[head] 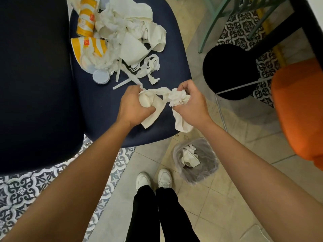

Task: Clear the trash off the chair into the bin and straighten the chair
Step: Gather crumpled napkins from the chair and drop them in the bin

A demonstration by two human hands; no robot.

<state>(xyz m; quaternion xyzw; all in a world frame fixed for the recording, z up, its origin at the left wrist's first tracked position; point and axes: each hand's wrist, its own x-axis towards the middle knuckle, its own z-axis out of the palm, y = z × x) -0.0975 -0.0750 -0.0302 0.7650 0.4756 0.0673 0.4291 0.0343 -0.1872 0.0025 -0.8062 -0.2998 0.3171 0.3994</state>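
Gripping a folded white napkin (152,113) in the tightly curled fingers of the left hand (134,105), low over the front of the navy chair seat (97,105); clutching a crumpled tissue wad (177,98) in the closed right hand (190,100), just beside. Heaped farther back on the seat: striped cups (86,16), plastic cutlery (133,69). Down on the floor, a clear bin (208,169) holding paper.

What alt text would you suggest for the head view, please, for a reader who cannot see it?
The left hand and right hand grip crumpled white paper above a dark blue chair seat. Farther back on it lie more paper, two yellow-and-white cups and plastic cutlery. A bin holding some paper stands on the floor beside the person's feet.
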